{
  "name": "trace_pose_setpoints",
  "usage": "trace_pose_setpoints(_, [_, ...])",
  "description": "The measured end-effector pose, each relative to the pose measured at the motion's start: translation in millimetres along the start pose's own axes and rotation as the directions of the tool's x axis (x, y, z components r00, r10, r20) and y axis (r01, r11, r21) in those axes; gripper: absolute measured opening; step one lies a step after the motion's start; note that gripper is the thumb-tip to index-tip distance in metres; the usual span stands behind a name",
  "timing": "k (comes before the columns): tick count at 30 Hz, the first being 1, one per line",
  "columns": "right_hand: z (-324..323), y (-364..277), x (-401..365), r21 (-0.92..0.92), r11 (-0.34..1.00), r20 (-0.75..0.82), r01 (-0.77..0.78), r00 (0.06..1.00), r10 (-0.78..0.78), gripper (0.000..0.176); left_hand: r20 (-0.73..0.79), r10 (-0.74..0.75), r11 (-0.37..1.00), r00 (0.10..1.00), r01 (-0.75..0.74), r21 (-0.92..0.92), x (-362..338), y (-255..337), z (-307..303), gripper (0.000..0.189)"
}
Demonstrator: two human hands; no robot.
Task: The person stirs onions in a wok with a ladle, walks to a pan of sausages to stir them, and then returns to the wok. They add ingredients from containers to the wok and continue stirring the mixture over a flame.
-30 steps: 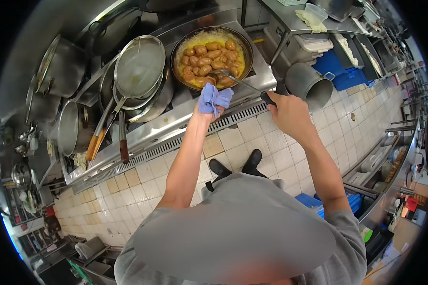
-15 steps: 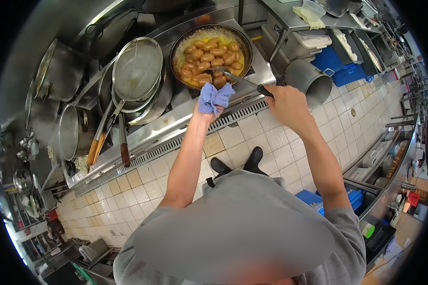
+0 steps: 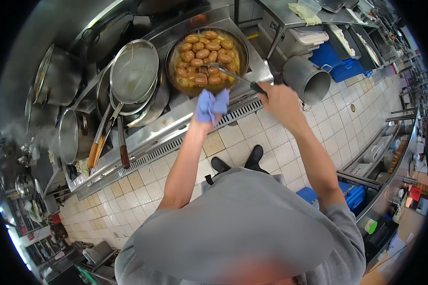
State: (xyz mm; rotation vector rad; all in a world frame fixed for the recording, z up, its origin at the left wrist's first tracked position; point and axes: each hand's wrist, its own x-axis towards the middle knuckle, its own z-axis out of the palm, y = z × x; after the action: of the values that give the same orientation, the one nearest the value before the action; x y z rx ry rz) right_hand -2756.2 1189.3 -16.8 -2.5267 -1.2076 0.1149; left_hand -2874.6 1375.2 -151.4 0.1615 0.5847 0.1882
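A dark round wok [image 3: 243,40] on the stove holds many glossy brown oval pieces [image 3: 204,53] in yellow, oily liquid. My left hand [image 3: 203,124] is closed around a folded blue cloth [image 3: 211,105] at the wok's near edge. The cloth covers most of the fingers and whatever part of the wok lies under it. In my right hand [image 3: 283,102] is the black handle of a metal cooking utensil [image 3: 238,77], the fingers wrapped round it. Its shaft slants over the wok's right rim, and its head sits among the brown pieces, partly hidden.
Left of the wok, a wire strainer [image 3: 134,71] rests over stacked pans, their handles jutting past the stove front. A deep pot [image 3: 69,135] stands farther left. A large metal pot [image 3: 314,85] lies on its side at the right, near a blue bin [image 3: 336,71].
The wok has shifted slightly toward me, and the brown pieces lie farther toward its far side. My right hand and the utensil have moved a little left.
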Motion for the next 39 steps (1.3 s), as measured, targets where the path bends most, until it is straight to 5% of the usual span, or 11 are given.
trace_pose_setpoints(2, [-4, -3, -20, 0.041, 0.998, -0.013, -0.05, 0.999, 0.05, 0.029, 0.383, -0.378, 0.911, 0.843, 0.412, -0.006, -13, 7, -33, 0.042])
trace_pose_setpoints(7, [-41, -10, -44, 0.074, 0.991, 0.039, -0.111, 0.993, 0.109, 0.033, 0.318, -0.304, 0.927, 0.898, 0.356, -0.12, 4, 35, -3, 0.046])
trace_pose_setpoints(9, [-56, -10, -44, 0.079, 0.993, 0.03, -0.083, 0.996, 0.081, 0.03, 0.061, -0.157, 0.987, 0.986, 0.154, 0.047, 3, 38, 15, 0.059])
trace_pose_setpoints(10, [-67, -12, -44, 0.062, 0.996, 0.041, -0.069, 0.997, 0.067, 0.03, 0.326, -0.275, 0.958, 0.904, 0.286, 0.016, 9, 43, 1, 0.069])
trace_pose_setpoints(13, [-89, -16, -48, 0.014, 0.999, 0.075, -0.046, 0.996, 0.044, 0.028, 0.116, -0.147, 0.989, 0.982, 0.149, -0.008, 20, 37, -15, 0.06])
trace_pose_setpoints(14, [-93, -18, -47, 0.001, 0.999, 0.08, -0.042, 0.996, 0.042, 0.028, 0.201, -0.244, 0.958, 0.949, 0.269, -0.103, 23, 42, -25, 0.066])
trace_pose_setpoints(26, [-26, -21, -21, -0.041, 0.996, 0.042, -0.078, 0.996, 0.079, 0.031, 0.069, 0.099, 0.995, 0.993, -0.098, -0.014, 20, 29, -19, 0.049])
trace_pose_setpoints(28, [-28, -11, -30, 0.169, 0.979, -0.048, -0.111, 0.992, 0.12, 0.031, 0.427, -0.07, 0.997, 0.902, 0.072, 0.013, 34, 54, -46, 0.054])
trace_pose_setpoints(30, [-28, 7, -28, 0.343, 0.933, -0.078, -0.112, 0.986, 0.147, 0.034, 0.074, 0.055, 0.995, 0.996, -0.061, 0.076, 21, 52, -39, 0.052])
trace_pose_setpoints(34, [-10, 60, 42, 0.453, 0.885, -0.05, -0.104, 0.989, 0.142, 0.038, 0.153, -0.003, 0.978, 0.988, -0.029, 0.206, 38, 69, -72, 0.048])
trace_pose_setpoints(39, [21, 126, 168, 0.552, 0.801, 0.216, -0.233, 0.967, 0.133, 0.036, -0.206, 0.533, 0.834, 0.82, -0.469, 0.291, -5, 28, -25, 0.036])
